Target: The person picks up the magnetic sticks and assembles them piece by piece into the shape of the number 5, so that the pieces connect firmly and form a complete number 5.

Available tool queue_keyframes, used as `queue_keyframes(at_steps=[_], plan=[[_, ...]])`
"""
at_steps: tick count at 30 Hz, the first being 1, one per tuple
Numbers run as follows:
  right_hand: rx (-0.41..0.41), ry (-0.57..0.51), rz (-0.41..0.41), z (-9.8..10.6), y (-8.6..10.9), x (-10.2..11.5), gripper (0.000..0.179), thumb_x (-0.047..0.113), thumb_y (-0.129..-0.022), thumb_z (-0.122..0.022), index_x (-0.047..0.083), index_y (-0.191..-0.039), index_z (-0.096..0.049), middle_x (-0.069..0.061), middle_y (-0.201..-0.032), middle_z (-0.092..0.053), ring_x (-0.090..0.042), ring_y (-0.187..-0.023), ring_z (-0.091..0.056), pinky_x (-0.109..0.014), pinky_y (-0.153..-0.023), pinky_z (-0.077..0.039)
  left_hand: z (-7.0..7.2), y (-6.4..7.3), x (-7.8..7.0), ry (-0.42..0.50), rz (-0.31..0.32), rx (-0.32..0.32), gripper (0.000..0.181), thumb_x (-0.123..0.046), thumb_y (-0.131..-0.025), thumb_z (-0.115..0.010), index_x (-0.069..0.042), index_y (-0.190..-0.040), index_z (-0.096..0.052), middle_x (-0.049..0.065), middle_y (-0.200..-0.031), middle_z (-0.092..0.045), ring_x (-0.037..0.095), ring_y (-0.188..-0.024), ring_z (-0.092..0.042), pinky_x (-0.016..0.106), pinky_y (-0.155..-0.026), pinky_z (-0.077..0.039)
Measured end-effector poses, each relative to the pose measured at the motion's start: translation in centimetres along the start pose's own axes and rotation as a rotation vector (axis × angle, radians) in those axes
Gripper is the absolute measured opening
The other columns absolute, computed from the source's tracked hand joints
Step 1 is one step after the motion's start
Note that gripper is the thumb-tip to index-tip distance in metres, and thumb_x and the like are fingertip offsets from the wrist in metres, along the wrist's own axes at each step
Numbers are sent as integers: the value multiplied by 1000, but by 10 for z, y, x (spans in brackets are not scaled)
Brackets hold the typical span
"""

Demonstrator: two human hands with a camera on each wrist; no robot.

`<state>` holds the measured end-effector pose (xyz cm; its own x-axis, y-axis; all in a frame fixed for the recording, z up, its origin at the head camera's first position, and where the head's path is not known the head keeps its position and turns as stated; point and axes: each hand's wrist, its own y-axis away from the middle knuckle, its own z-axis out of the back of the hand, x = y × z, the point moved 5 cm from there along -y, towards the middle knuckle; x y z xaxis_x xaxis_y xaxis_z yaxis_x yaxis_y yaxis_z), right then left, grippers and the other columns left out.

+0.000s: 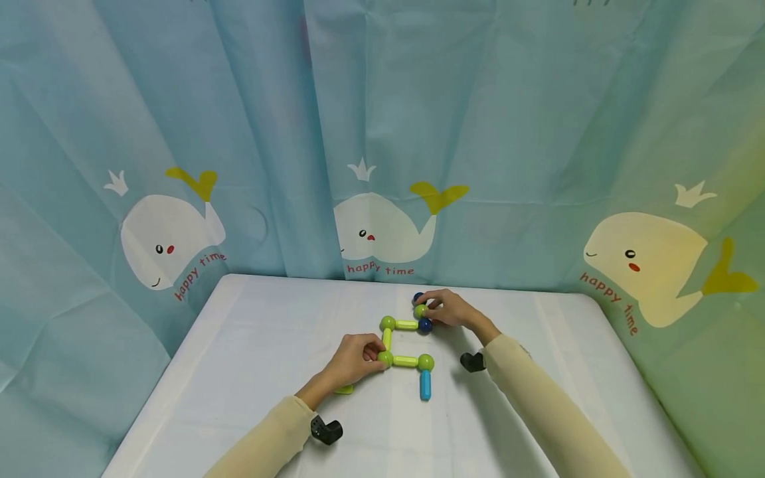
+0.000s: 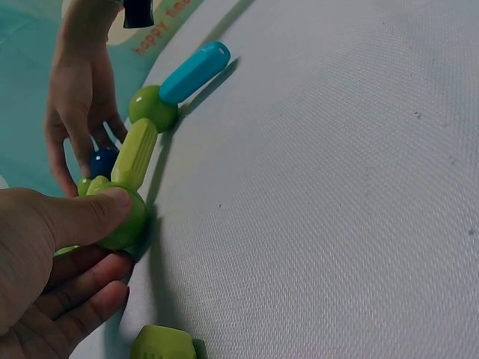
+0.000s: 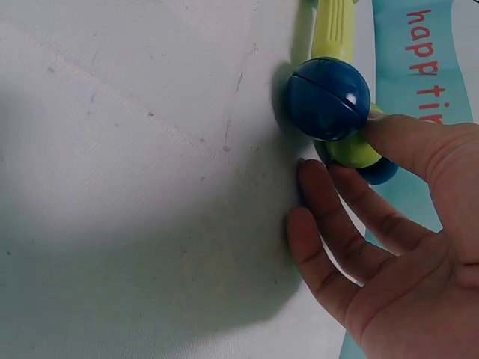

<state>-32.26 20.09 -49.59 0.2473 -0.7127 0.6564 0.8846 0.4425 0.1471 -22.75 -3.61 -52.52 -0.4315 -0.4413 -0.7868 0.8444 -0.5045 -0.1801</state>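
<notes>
In the head view, my left hand (image 1: pixel 354 358) pinches a green ball (image 2: pixel 127 221) at a corner of a magnetic-rod frame, thumb on top. Yellow-green rods (image 1: pixel 406 362) run from this ball to two more green balls (image 1: pixel 388 323). A light blue rod (image 1: pixel 425 385) sticks out from the near right ball (image 1: pixel 425 362). At the far right corner, a dark blue ball (image 3: pixel 329 99) meets the end of another yellow-green rod (image 3: pixel 334 30). My right hand (image 1: pixel 449 309) pinches a green ball (image 3: pixel 355 152) beside it, with a second dark blue ball (image 3: pixel 380 171) beyond.
A loose yellow-green piece (image 2: pixel 163 342) lies by my left wrist, partly hidden in the head view. The white table (image 1: pixel 251 345) ends at a blue curtain (image 1: pixel 382 133) with whale prints. Black devices (image 1: pixel 326 431) are worn at both wrists.
</notes>
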Motion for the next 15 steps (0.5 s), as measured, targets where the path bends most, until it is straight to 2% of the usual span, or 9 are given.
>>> queue_keyframes(at_steps=[7,15], plan=[[-6,9,-11,5,7,-5,28,8,-97,-68,5,-124,-71,-20,-122,-68,-34,-106,-67,-47,-86,-55,0,0,-1,-12,-21,-8,22,-7,-83,-86,-9,-101,-74,0,-90,-71,9,-77,-65,21,-69,-54],[-25,7,12,11,21,-14,28,6,-96,-70,3,-124,-70,-22,-115,-71,-30,-97,-69,-43,-82,-55,1,0,0,-25,-6,-11,23,-9,-83,-87,-10,-102,-74,-1,-90,-71,9,-77,-64,21,-69,-53]])
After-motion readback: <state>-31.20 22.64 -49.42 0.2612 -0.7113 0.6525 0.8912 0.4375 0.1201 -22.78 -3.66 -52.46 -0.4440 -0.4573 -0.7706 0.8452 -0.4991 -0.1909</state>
